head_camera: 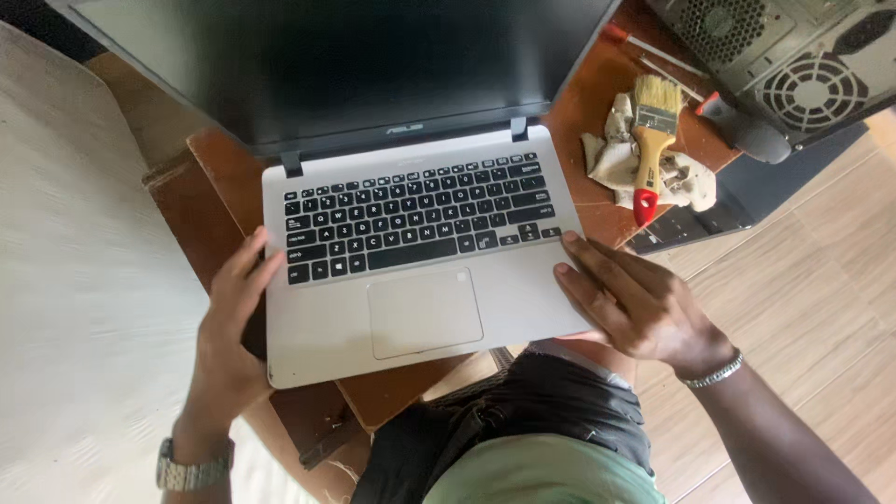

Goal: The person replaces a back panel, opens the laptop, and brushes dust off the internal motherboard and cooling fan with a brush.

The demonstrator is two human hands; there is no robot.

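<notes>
Open silver laptop (420,271) is sitting on a small brown bench (597,103), screen dark, lid tilted back away from the person. Left hand (229,327) is gripping the laptop's left edge near the front corner, fingers (257,266) curling over onto the palm rest, thumb side going under the edge and hidden. Right hand (635,299) is lying flat on the right front corner, fingers (583,257) spread and only loosely bent, tips just beside the bottom-right keys; cannot tell if anything is wrapping under the edge. Both wrists are wearing metal bands.

Touchpad (426,312) is sitting between the two sets of fingers. Beyond the right fingers, well apart, a paintbrush (651,140) with a wooden handle and red tip is lying on a crumpled cloth (611,159). Further out past that, a screwdriver (747,131) is lying next to a grey computer case (793,65) with fan grilles.
</notes>
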